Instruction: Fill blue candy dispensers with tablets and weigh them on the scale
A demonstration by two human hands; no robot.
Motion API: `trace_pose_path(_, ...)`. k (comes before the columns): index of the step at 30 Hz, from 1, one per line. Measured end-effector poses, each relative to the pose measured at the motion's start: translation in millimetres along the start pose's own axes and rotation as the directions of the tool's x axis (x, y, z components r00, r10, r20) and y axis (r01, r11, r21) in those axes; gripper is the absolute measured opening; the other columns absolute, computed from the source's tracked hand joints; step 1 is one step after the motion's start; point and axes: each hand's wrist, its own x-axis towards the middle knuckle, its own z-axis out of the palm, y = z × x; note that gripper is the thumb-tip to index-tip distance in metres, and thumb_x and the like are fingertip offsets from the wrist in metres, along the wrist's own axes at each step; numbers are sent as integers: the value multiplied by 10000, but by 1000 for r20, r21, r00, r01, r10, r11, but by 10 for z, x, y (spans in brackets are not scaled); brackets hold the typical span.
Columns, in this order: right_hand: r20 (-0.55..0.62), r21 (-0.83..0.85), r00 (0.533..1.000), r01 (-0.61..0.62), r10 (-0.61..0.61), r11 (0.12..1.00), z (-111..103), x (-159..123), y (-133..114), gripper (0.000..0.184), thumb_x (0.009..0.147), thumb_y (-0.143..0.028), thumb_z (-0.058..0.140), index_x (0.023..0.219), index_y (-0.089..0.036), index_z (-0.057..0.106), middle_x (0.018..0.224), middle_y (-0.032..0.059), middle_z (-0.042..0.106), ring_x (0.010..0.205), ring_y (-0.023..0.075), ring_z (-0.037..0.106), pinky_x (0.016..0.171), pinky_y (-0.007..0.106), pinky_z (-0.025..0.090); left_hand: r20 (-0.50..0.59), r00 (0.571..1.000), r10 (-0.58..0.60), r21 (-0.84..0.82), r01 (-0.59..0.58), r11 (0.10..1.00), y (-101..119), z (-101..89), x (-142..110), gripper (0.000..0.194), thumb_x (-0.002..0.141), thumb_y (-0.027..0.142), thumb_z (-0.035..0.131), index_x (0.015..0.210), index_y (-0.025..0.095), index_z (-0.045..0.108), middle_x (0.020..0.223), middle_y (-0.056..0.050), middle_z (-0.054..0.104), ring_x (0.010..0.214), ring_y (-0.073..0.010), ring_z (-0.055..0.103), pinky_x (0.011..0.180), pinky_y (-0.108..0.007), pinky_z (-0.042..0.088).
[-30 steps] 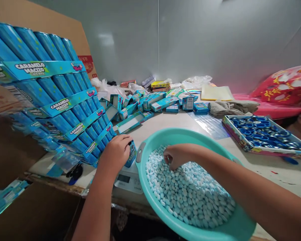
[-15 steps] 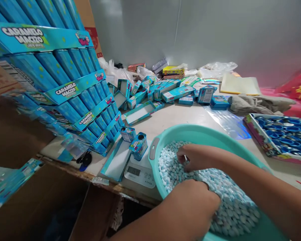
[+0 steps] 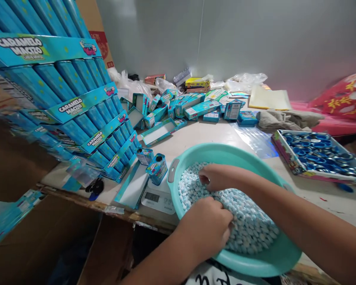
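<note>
A turquoise plastic basin (image 3: 219,150) holds a heap of small pale blue and white candies (image 3: 249,225). My right hand (image 3: 213,178) is deep among them on the far side, fingers curled with the tips hidden. My left hand (image 3: 204,225) lies over the near side of the heap, its fingers bent and closed; whatever they hold is out of sight. Left of the basin, a small blue tin (image 3: 157,169) with a round hole in its top rests on a white digital scale (image 3: 163,204). A second tin (image 3: 144,156) stands just behind it.
Blue display boxes of tins (image 3: 74,107) are stacked high at left. An open tray (image 3: 133,182) lies beside the scale. Blue cartons (image 3: 178,107) are heaped at the back. A box of blue-rimmed lids (image 3: 320,152) sits at right, near a grey cloth (image 3: 287,118).
My left hand has shifted up and left over the candies, nearer my right hand, which stays in the heap. The camera view has turned slightly right.
</note>
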Motion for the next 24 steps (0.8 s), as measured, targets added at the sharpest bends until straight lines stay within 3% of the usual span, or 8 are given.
trace_pose_path(4, 23, 7, 1000, -17, 16, 1000, 13, 17, 13, 197, 655, -92, 681, 821, -190, 641, 722, -31, 593, 632, 162, 501, 507, 260, 289, 23, 1000, -16, -3, 16, 1000, 37, -49, -25, 220, 929, 320, 571, 851, 160, 701, 942, -83, 665, 948, -240, 600, 826, -375, 505)
trace_pose_path(9, 64, 84, 998, 23, -29, 996, 8, 55, 117, 194, 703, -175, 750, 881, -200, 677, 783, -46, 643, 704, 166, 567, 559, 248, 351, -141, 990, -26, -26, 23, 999, -95, -350, -154, 193, 866, 338, 678, 1037, 248, 683, 1248, -57, 603, 1140, -257, 554, 974, -435, 485)
trace_pose_path(11, 70, 115, 997, 19, -27, 993, -1, 65, 141, 174, 725, -195, 761, 884, -210, 690, 795, -50, 656, 721, 171, 585, 574, 250, 363, -357, 913, -197, 10, 215, 977, -313, -534, -227, 272, 888, 320, 655, 1157, 279, 658, 1308, -67, 576, 1209, -270, 523, 1054, -468, 438)
trace_pose_path(13, 77, 139, 997, -19, 8, 990, -21, 66, 141, 159, 744, -209, 768, 889, -218, 705, 835, -46, 677, 739, 181, 601, 580, 256, 371, -552, 737, -390, 38, 489, 871, -611, -719, -292, 395, 901, 332, 627, 1283, 238, 603, 1367, -125, 545, 1275, -317, 485, 1102, -511, 389)
trace_pose_path(15, 87, 157, 995, -56, 42, 986, -50, 61, 126, 142, 760, -219, 777, 888, -226, 717, 876, -42, 691, 754, 188, 610, 571, 262, 368, -522, 623, -582, 11, 688, 726, -913, -871, -334, 612, 865, 426, 655, 1400, 166, 512, 1411, -191, 522, 1297, -379, 483, 1088, -536, 397)
trace_pose_path(19, 94, 177, 994, -76, 60, 981, -105, 53, 109, 112, 794, -253, 785, 881, -228, 719, 868, -40, 688, 749, 188, 604, 546, 267, 352, -180, 567, -804, -52, 811, 583, -1253, -1031, -405, 742, 873, 576, 562, 1500, 213, 403, 1320, -197, 631, 1131, -398, 644, 855, -470, 532)
trace_pose_path(22, 89, 180, 995, -70, 55, 981, -122, 46, 120, 91, 813, -254, 769, 870, -216, 710, 843, -31, 673, 736, 185, 592, 548, 270, 343, -236, 470, -851, 7, 876, 482, -1346, -1101, -559, 835, 895, 608, 486, 1593, 247, 203, 1168, -199, 707, 870, -390, 719, 709, -455, 538)
trace_pose_path(24, 89, 177, 995, -58, 43, 982, -129, 38, 123, 128, 806, -257, 786, 893, -213, 703, 862, -28, 667, 738, 184, 583, 548, 271, 341, -322, 452, -832, 11, 881, 474, -1460, -1153, -706, 854, 893, 598, 492, 1602, 243, 176, 1119, -183, 725, 766, -360, 719, 697, -451, 538)
